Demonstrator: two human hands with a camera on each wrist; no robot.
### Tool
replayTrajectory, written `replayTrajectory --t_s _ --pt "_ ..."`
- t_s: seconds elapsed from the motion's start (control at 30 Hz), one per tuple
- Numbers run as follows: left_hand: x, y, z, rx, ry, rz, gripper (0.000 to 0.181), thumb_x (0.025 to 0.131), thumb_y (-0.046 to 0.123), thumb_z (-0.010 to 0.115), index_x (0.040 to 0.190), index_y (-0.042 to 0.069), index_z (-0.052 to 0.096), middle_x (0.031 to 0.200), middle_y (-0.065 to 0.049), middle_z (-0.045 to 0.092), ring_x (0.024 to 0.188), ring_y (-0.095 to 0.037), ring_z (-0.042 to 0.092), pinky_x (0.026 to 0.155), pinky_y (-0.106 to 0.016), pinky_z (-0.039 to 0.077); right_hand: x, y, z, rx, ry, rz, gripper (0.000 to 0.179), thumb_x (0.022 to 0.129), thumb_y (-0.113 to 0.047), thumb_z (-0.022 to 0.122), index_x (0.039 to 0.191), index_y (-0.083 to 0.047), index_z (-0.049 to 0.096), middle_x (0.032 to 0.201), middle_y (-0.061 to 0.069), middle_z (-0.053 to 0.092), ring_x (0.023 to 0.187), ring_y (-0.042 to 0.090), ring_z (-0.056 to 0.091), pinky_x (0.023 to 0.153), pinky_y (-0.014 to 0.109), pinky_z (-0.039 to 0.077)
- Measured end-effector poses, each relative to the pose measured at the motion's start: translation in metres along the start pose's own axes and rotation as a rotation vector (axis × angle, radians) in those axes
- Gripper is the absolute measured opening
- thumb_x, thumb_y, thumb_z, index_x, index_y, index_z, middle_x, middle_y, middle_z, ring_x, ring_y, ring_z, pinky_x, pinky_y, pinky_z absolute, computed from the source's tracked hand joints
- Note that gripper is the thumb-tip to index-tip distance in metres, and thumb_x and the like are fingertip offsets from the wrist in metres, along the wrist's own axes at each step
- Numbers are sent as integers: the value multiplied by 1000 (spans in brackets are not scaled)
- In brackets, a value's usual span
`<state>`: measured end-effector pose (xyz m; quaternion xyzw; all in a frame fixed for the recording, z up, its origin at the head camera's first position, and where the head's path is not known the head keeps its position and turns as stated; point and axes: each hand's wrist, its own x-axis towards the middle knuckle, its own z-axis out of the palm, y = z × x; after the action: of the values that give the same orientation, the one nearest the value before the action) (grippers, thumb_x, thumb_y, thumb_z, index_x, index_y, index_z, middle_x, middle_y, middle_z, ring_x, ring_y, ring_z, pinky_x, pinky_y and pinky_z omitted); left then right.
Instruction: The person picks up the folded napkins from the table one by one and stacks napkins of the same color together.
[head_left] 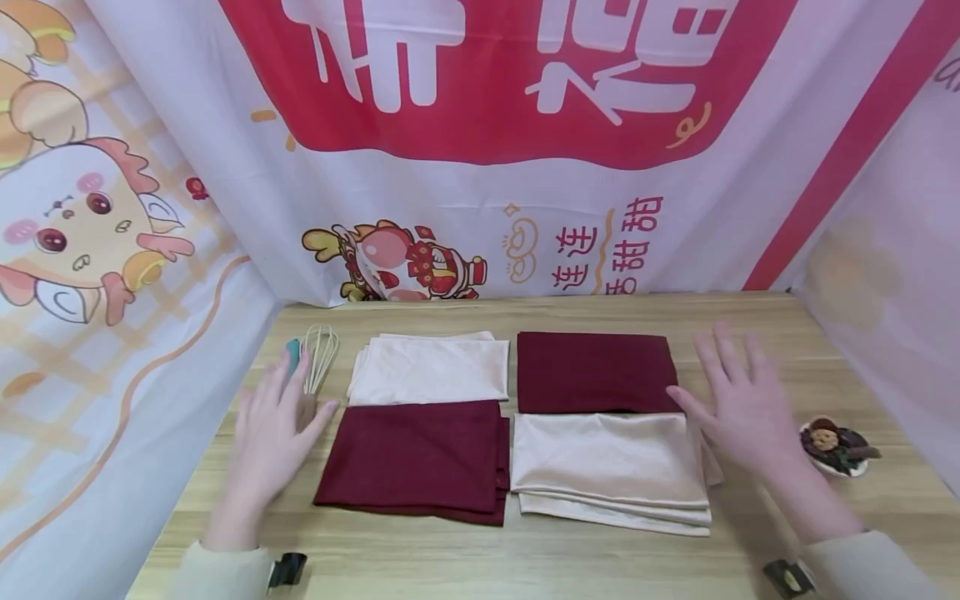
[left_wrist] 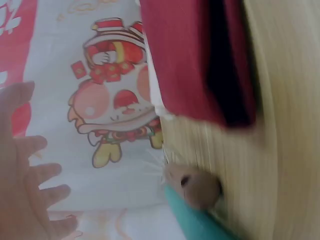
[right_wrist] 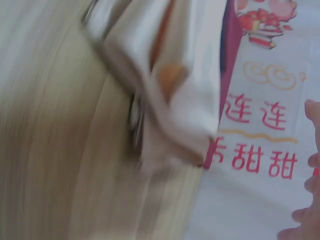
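My left hand [head_left: 270,433] hovers with spread fingers at the left of the table, beside a whisk [head_left: 322,354] and a dark red folded cloth [head_left: 412,458]. In the left wrist view, the whisk's teal handle [left_wrist: 192,217] lies below a brown rounded object [left_wrist: 197,185]. On the other side, my right hand [head_left: 750,408] is held up with fingers spread, holding nothing. Its thumb overlaps the corner of a second dark red cloth [head_left: 596,371] in the head view. Close to it lies a cream satin folded cloth [head_left: 607,458], layered and loose at its right edge [right_wrist: 175,125].
Another cream folded cloth [head_left: 431,367] lies at the back left, completing two rows of cloths. A small dish of dried bits [head_left: 840,446] stands at the far right. Printed fabric [head_left: 487,183] hangs behind the wooden table [head_left: 420,558] and at both sides.
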<state>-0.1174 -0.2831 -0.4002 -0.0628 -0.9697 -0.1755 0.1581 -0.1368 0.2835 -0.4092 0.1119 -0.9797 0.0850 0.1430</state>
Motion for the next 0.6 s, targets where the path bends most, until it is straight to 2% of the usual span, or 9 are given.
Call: replayTrajectory --t_s 0.07,0.13,0.2,0.3,0.47,0.6 --pt "-2 4 2 -81 8 -35 74 94 44 54 154 23 16 158 -13 14 138 -46 17 103 -69 11 0 -9 2 110 -7 17 81 95 -51 49 153 -8 12 157 21 6 140 46 -1 108 62 2" --pt "-5 8 4 -160 9 -73 74 94 41 56 154 23 17 156 -16 17 135 -49 20 98 -73 16 0 -18 6 237 -18 30 79 96 -47 50 153 -8 13 157 21 8 139 47 6 107 65 7" --pt "-7 10 6 -245 16 -98 72 94 37 58 153 18 21 154 -18 21 134 -50 22 96 -74 19 1 -27 12 359 -43 43 77 96 -45 51 154 -10 14 157 18 8 139 47 10 105 67 10" --pt "-10 13 10 -348 20 -96 70 94 29 61 151 10 25 150 -23 26 133 -48 24 99 -70 21 3 -42 20 513 -83 50 73 97 -41 51 154 -13 16 158 12 8 139 45 14 104 66 18" --pt "-14 21 14 -436 0 -106 68 93 25 63 148 3 30 147 -25 29 134 -42 26 101 -64 25 7 -67 31 701 -114 46 67 98 -36 52 152 -11 23 157 11 15 139 40 20 100 58 35" --pt "-18 28 18 -503 -5 -154 64 93 22 62 146 1 33 144 -25 33 129 -41 33 99 -60 31 10 -89 39 818 -142 59 62 98 -34 53 150 -9 29 154 14 25 134 38 31 99 52 39"
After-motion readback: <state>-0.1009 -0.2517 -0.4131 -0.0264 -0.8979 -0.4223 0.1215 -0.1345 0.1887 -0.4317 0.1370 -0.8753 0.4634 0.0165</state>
